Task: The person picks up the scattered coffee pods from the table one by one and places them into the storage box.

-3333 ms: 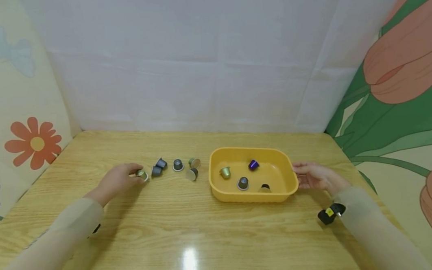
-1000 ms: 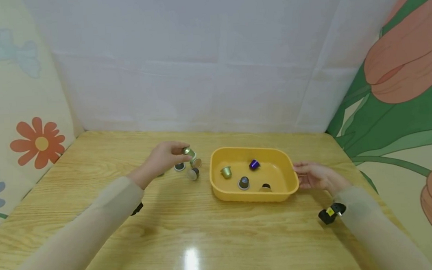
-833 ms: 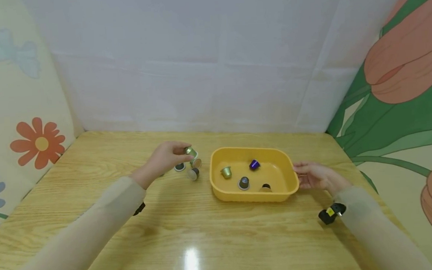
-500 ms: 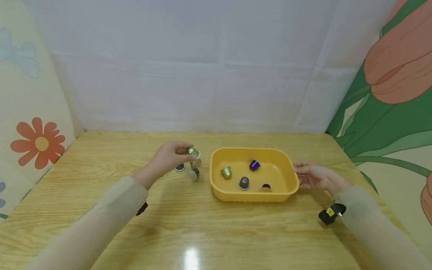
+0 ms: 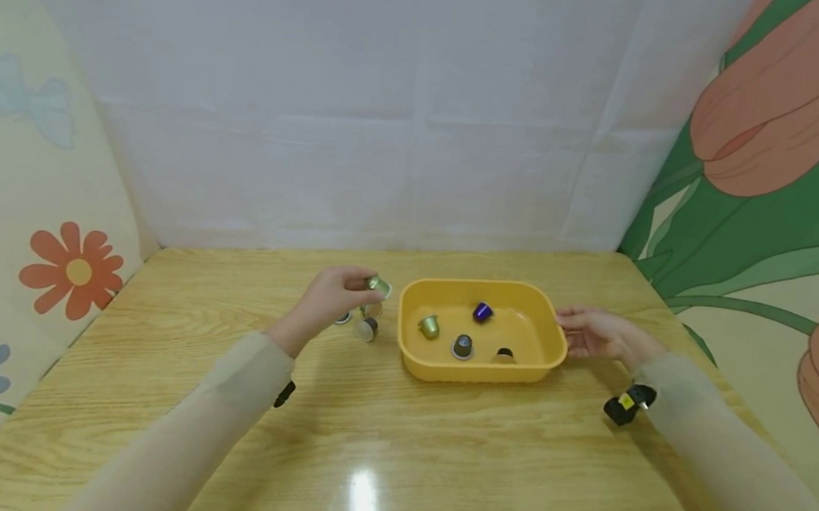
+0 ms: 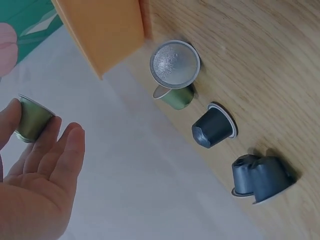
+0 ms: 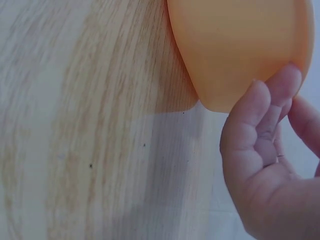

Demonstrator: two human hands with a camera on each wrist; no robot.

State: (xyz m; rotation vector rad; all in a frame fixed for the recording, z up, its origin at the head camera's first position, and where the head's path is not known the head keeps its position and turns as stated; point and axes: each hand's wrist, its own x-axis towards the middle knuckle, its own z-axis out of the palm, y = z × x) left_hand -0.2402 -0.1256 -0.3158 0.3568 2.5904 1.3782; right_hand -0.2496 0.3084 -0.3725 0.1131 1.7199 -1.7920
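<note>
In the head view my left hand [image 5: 335,296] pinches a green coffee capsule [image 5: 379,286] between thumb and fingers, above the table and just left of the yellow bin [image 5: 481,374]. The left wrist view shows the held capsule tilted, its rim toward the upper right. My right hand [image 5: 600,335] touches the outside of the bin's right end with its fingertips. Inside the bin lie a green capsule [image 5: 429,327], a dark capsule [image 5: 463,347], a purple-blue capsule [image 5: 482,312] and a black-ended capsule [image 5: 504,354], partly hidden by the front wall.
Below my left hand, a capsule with its silver lid showing [image 6: 175,65] overlaps another green capsule [image 6: 179,98] on the table. A dark capsule [image 6: 215,125] and two touching dark grey capsules [image 6: 270,177] lie farther off. A white cloth [image 5: 375,134] hangs behind the wooden table [image 5: 448,454].
My left hand has picked up the green capsule from the table's left side and carried it rightward, past the other capsules, close to the bin. My right hand and the bin stay in place.
</note>
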